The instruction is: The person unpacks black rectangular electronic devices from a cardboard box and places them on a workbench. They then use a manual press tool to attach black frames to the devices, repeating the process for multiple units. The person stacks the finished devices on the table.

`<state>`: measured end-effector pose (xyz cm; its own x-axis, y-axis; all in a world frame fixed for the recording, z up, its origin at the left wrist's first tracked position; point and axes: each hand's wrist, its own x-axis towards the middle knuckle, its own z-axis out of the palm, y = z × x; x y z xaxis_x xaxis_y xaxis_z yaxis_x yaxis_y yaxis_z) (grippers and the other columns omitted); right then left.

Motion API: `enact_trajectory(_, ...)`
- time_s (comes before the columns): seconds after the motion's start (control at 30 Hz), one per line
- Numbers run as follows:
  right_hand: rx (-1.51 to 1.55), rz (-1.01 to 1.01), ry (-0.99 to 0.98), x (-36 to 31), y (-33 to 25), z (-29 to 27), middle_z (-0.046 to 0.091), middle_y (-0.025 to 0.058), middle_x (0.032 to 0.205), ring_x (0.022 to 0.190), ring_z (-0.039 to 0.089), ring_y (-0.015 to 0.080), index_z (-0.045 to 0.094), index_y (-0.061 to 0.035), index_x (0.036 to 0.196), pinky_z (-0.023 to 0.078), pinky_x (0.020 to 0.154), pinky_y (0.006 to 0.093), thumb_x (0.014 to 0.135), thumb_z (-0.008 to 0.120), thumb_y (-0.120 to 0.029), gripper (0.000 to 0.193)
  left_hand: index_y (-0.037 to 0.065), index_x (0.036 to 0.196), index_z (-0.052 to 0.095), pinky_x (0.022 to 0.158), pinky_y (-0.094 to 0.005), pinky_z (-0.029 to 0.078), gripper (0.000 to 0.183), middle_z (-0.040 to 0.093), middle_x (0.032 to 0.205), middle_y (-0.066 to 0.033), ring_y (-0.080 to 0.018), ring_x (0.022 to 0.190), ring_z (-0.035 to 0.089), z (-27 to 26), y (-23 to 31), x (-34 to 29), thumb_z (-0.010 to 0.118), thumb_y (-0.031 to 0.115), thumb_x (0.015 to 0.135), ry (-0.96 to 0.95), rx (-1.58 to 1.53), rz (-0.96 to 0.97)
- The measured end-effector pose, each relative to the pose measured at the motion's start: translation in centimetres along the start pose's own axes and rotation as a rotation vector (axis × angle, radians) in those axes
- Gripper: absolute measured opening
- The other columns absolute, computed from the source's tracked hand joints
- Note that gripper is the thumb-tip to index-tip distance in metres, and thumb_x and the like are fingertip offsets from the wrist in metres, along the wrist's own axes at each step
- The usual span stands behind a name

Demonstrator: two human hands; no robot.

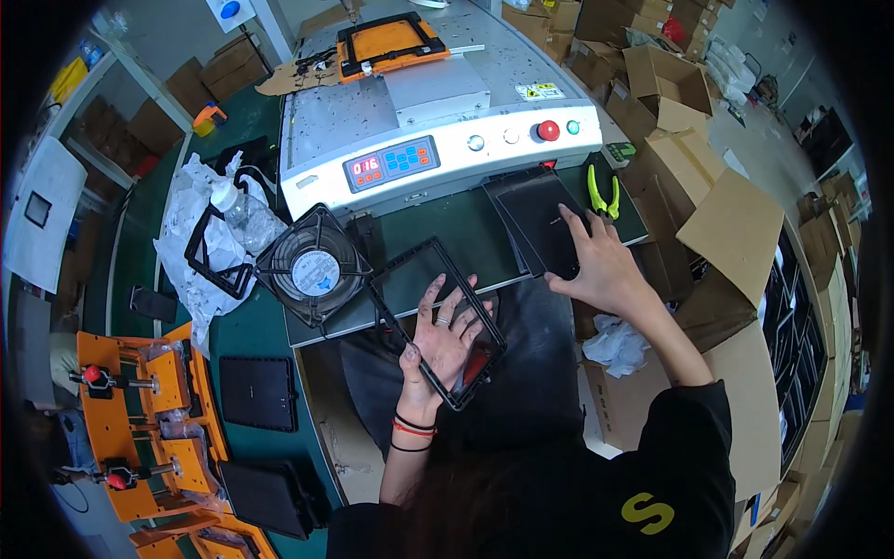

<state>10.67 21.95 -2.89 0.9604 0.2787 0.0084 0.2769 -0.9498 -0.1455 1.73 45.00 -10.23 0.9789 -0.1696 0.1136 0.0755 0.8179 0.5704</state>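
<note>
A thin black rectangular frame [430, 366] is tilted in my left hand [440, 340]. The thumb presses on its near left side, and the fingers spread behind and through its opening. My right hand [603, 265] lies over the right end of a small stack of flat black panels [533, 219] on the green bench. Its fingers and thumb are apart, near the top panel's edge; whether they touch it I cannot tell. Left of the frame stands a round black fan [315, 270] with a guard. Another black frame [200, 250] rests on white plastic wrapping beside it.
A white machine [419, 177] with lit display and buttons spans the back, an orange fixture [391, 48] on top. Yellow-green pliers [602, 194] lie right of the panels. Orange clamp jigs [168, 382] and dark cases [258, 394] occupy the left; open cartons [736, 233] crowd the right.
</note>
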Motion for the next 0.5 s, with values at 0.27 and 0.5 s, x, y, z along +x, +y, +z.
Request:
enact_trajectory(0.27, 0.377, -0.256, 0.167, -4.1, -3.2, -3.0, 0.043, 0.0321, 0.127, 0.112, 0.048, 0.0475, 0.045, -0.0037, 0.132, 0.041, 0.097, 0.0487, 0.060, 0.075, -0.033, 0.084, 0.010, 0.146, 0.014, 0.111, -0.0468, 0.026, 0.112, 0.021, 0.148, -0.0202, -0.0371, 0.133, 0.030, -0.4, -0.3, 0.2, 0.072, 0.060, 0.065, -0.008, 0.000, 0.083)
enact_trajectory(0.5, 0.611, -0.373, 0.173, -6.3, -8.2, -1.1, 0.041, 0.0294, 0.129, 0.109, 0.049, 0.0437, 0.050, -0.0056, 0.130, 0.044, 0.091, 0.0482, 0.057, 0.076, -0.030, 0.082, 0.010, 0.148, 0.013, 0.112, -0.0489, 0.020, 0.115, 0.021, 0.150, -0.0130, -0.0314, 0.139, 0.022, -0.2, -0.4, -1.6, 0.074, 0.059, 0.064, 0.046, -0.057, -0.033)
